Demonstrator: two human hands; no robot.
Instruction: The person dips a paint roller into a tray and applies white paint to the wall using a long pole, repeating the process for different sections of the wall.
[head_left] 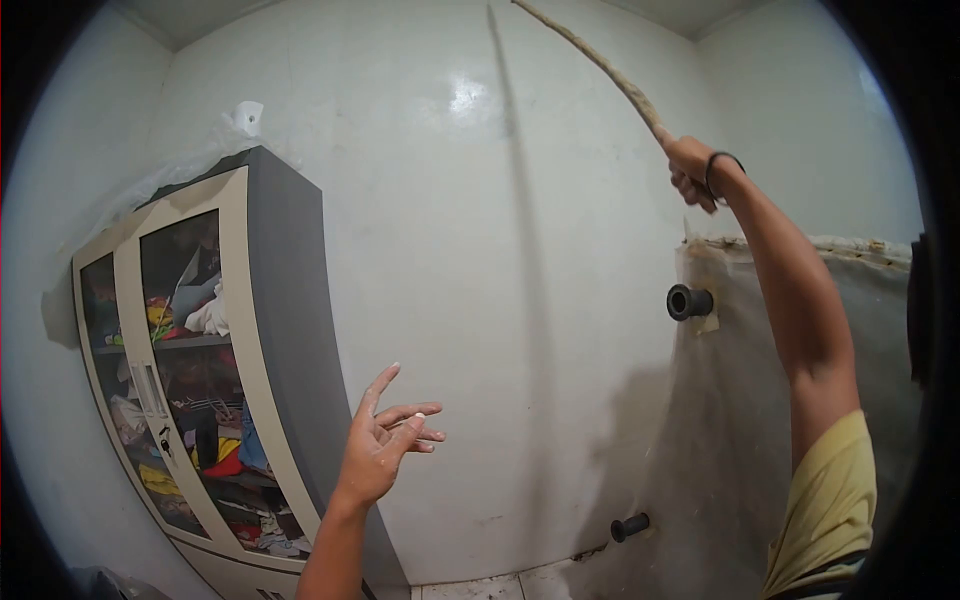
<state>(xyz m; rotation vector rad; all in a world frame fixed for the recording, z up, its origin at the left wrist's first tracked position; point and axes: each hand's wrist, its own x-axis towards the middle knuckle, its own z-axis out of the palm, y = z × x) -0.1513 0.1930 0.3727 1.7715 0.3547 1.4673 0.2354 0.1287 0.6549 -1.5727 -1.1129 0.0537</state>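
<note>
A long, slightly crooked wooden stick (610, 68) slants up and to the left, its far end cut off by the top of the view. My right hand (697, 170), with a dark band at the wrist, is wrapped round its lower end. Lower down, my left hand (385, 440) is raised with its fingers apart and nothing in it. Pale specks show on its fingers and palm. Behind both hands stands a white wall (440, 250), on which the stick casts a long thin shadow.
A tall cabinet (290, 260) with glass doors and folded clothes inside stands at the left, plastic sheeting on top. Two black pipe stubs, an upper one (690, 302) and a lower one (630, 527), jut out near the grey covered section (740, 430) at right. Floor tiles (470, 590) show below.
</note>
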